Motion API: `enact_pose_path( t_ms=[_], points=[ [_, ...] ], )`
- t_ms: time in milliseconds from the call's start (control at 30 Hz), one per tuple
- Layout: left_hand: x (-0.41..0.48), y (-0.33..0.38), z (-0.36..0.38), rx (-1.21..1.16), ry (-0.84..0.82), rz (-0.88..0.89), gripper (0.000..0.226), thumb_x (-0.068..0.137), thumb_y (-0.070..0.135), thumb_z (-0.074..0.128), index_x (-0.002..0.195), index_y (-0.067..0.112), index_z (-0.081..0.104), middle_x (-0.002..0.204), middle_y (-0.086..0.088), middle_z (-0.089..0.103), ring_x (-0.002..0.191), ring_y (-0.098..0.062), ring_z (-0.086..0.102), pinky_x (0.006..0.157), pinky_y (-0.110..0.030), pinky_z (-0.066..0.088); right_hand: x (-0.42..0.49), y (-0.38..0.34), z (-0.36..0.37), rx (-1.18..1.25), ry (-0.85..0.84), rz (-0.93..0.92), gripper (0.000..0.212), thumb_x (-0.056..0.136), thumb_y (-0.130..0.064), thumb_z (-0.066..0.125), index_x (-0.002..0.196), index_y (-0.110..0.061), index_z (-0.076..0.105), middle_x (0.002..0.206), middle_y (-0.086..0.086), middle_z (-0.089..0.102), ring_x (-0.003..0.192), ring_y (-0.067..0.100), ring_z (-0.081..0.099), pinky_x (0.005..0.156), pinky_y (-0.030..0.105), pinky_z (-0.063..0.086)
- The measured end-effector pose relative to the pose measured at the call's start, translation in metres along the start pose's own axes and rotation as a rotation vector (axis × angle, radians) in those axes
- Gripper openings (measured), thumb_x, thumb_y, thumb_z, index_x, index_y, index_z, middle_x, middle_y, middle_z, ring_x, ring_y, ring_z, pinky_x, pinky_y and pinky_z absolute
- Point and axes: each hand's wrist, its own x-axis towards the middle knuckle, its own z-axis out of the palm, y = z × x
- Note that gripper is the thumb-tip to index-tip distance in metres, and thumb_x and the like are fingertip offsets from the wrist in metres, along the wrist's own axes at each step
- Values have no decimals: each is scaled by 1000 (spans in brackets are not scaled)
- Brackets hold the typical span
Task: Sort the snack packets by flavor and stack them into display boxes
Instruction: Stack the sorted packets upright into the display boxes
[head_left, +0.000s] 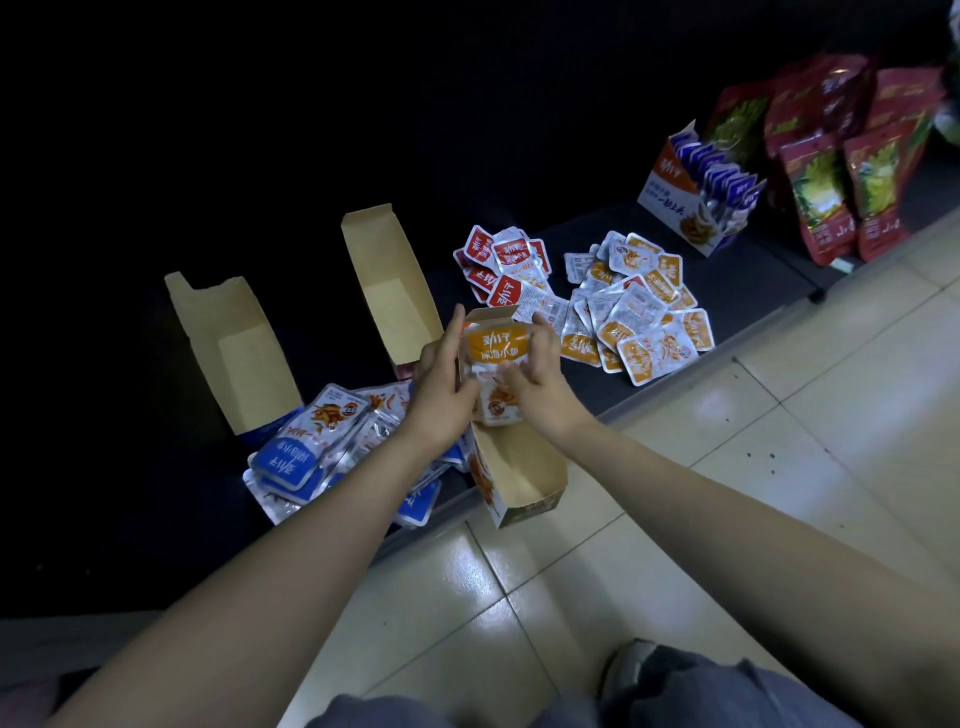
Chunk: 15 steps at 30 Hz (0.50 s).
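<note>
Grey-clad knee lowest in view. Left hand, right hand both grip orange packet stack, upright at far end of orange display box, table front edge. Blue packets front-left; red packets, loose orange packets rightward.

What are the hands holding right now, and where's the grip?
A small stack of orange snack packets, gripped by its side edges: left hand on the left edge, right hand on the right, above the open orange display box.
</note>
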Motion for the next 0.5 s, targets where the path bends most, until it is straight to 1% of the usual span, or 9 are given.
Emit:
enact_pose_path(
  t_ms=[33, 100, 133, 200, 267, 300, 400, 433, 500],
  points=[
    [0, 1, 0, 13, -3, 3, 77, 96, 4, 45, 152, 39, 7, 143, -7, 31, 116, -4, 27, 91, -18, 33, 2, 1, -3, -8, -10, -7, 36, 97, -4, 46, 127, -22, 36, 144, 4, 26, 130, 3, 39, 109, 31, 40],
    [-2, 3, 1, 23, -10, -3, 77, 96, 4, 44, 152, 39, 4, 143, -6, 31, 114, -3, 27, 85, -13, 31, 7, 3, -8, -43, 9, -21, 37, 93, 1, 47, 121, -23, 38, 133, 10, 41, 119, 15, 50, 101, 40, 48],
    [-2, 3, 2, 31, -9, -5, 76, 97, 5, 43, 152, 39, 3, 144, -6, 31, 114, -3, 26, 86, -14, 31, 8, 4, -10, -66, 19, -22, 38, 92, 1, 51, 119, -23, 39, 129, 11, 45, 117, 18, 52, 99, 41, 49],
    [-3, 3, 3, 43, 4, -1, 75, 98, 8, 43, 152, 39, 1, 145, -6, 30, 117, -6, 28, 90, -21, 31, 7, 8, -13, -91, 4, -26, 39, 91, -1, 57, 121, -20, 40, 127, 10, 48, 115, 17, 54, 95, 35, 51],
    [-3, 3, 2, 33, 14, -6, 74, 98, 9, 43, 152, 39, 2, 145, -4, 30, 124, -10, 31, 91, -27, 37, 3, 12, -16, -101, -45, -24, 42, 90, -4, 61, 124, -17, 40, 124, 8, 53, 112, 15, 57, 91, 32, 52],
    [-3, 2, 2, 22, 12, -4, 74, 98, 8, 43, 152, 40, 3, 145, -3, 30, 127, -13, 34, 92, -29, 42, 2, 14, -17, -125, -68, -25, 45, 89, -5, 63, 125, -17, 40, 122, 7, 55, 112, 16, 58, 90, 32, 53],
    [-3, 2, 1, -7, -1, 0, 73, 98, 5, 42, 151, 41, 7, 147, -3, 30, 125, -13, 39, 92, -30, 48, 1, 17, -17, -309, -58, -84, 50, 85, -7, 67, 128, -18, 45, 123, 6, 53, 110, 20, 57, 90, 40, 52],
    [-2, 2, 0, -14, -9, 2, 72, 98, 5, 41, 151, 41, 8, 147, -4, 30, 126, -13, 39, 94, -33, 49, 1, 16, -16, -359, -36, -126, 49, 85, -7, 67, 129, -17, 47, 125, 7, 50, 111, 22, 56, 90, 41, 51],
    [-2, 2, 0, -23, -23, 6, 70, 99, 4, 40, 151, 40, 11, 146, -4, 31, 130, -17, 40, 101, -40, 47, 4, 13, -15, -406, 14, -242, 47, 84, -5, 66, 127, -14, 51, 133, 8, 43, 117, 22, 52, 92, 35, 51]
  ],
)
